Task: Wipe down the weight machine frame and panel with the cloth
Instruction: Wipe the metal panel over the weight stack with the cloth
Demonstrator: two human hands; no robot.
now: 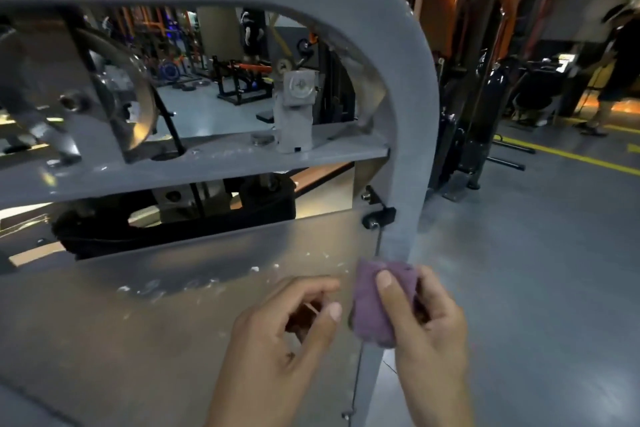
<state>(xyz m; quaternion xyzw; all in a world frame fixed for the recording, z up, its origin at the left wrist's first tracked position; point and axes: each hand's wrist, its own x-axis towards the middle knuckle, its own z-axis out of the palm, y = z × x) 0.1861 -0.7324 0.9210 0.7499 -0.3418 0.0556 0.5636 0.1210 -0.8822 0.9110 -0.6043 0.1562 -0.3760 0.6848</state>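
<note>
Indoors, gym floor [519,270] – right hand [429,315] pinches cloth [381,302] at frame [408,114] | left hand [287,333] loosely curled, empty

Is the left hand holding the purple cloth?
No, the right hand grips the purple cloth against the grey frame, while the left hand holds no cloth.
</note>
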